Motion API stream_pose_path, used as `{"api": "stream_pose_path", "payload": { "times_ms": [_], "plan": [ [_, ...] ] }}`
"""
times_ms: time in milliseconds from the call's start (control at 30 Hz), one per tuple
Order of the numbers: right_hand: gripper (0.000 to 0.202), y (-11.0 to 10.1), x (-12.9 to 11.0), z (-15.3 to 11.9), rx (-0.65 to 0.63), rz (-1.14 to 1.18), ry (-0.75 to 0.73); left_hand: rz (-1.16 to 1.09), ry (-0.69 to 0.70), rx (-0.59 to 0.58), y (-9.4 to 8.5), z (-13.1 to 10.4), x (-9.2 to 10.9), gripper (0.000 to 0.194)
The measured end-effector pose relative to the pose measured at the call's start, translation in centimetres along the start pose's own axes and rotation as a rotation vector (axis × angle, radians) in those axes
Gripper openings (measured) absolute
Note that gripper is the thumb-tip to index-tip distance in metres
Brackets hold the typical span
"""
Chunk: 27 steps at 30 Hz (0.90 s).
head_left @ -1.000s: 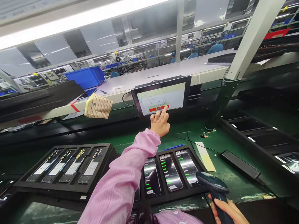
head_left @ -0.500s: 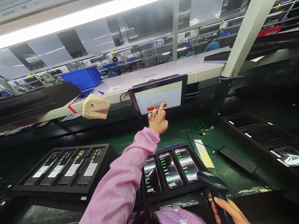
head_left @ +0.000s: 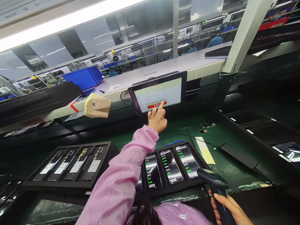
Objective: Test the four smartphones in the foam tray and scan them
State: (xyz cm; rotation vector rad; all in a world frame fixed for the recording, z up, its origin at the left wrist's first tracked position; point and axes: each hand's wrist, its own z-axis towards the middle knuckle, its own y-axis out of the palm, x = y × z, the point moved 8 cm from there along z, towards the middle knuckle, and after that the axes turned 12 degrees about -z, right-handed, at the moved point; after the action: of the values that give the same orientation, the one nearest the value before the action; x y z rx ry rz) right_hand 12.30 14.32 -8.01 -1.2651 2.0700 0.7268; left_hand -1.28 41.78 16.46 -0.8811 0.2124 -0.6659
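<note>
My left hand (head_left: 157,120), in a pink sleeve, reaches forward with the index finger stretched out. Its fingertip touches the red FAIL bar (head_left: 153,105) on the tilted touchscreen (head_left: 173,90). It holds nothing. My right hand (head_left: 231,209) at the bottom right grips the handle of a dark barcode scanner (head_left: 212,179), whose head hangs over the right corner of a black tray (head_left: 178,190). That tray holds several phones (head_left: 171,165) face up with lit screens showing green text.
A second black tray (head_left: 70,186) at the left holds several phones face down (head_left: 75,164). On the green mat lie a blue pen (head_left: 173,143), a yellow strip (head_left: 205,151) and a black box with cables (head_left: 239,156). A yellow dotted cloth (head_left: 97,106) hangs left of the screen. People in blue (head_left: 214,40) work far behind.
My left index finger has stayed at the FAIL bar. The view has shifted slightly, and the scanner in my right hand has barely moved.
</note>
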Motion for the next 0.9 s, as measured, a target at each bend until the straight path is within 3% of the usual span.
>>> {"api": "stream_pose_path", "payload": {
  "times_ms": [100, 167, 267, 433, 567, 733, 833, 900],
  "plan": [
    [0.04, 0.1, -0.1, 0.2, -0.029, -0.014, 0.005, -0.031, -0.022, -0.045, 0.0, -3.1, 0.1, 0.031],
    [0.039, 0.2, -0.4, 0.4, -0.073, -0.025, 0.02, -0.09, -0.1, -0.092, 0.3, -6.7, -1.0, 0.035],
    [0.04, 0.2, -0.9, 0.8, -0.147, -0.095, 0.082, -0.183, -0.347, -0.165, 0.8, -13.9, -5.1, 0.045],
    [0.029, -0.5, -1.9, 1.8, -0.182, -0.298, 0.164, -0.229, -0.862, -0.203, 0.5, -28.3, -13.7, 0.05],
    [0.025, -0.4, -2.4, 2.5, -0.209, -0.404, 0.194, -0.229, -1.093, -0.166, -0.7, -36.8, -16.1, 0.048],
    [0.014, -0.1, -2.5, 3.0, -0.203, -0.425, 0.235, -0.195, -1.286, -0.062, -1.8, -42.1, -15.8, 0.045],
    [0.012, 0.2, -2.5, 3.1, -0.205, -0.443, 0.24, -0.233, -1.413, -0.091, -1.1, -43.2, -15.7, 0.045],
    [0.011, 0.3, -2.6, 3.1, -0.204, -0.453, 0.23, -0.238, -1.426, -0.128, -0.6, -43.0, -15.6, 0.043]
  ]
}}
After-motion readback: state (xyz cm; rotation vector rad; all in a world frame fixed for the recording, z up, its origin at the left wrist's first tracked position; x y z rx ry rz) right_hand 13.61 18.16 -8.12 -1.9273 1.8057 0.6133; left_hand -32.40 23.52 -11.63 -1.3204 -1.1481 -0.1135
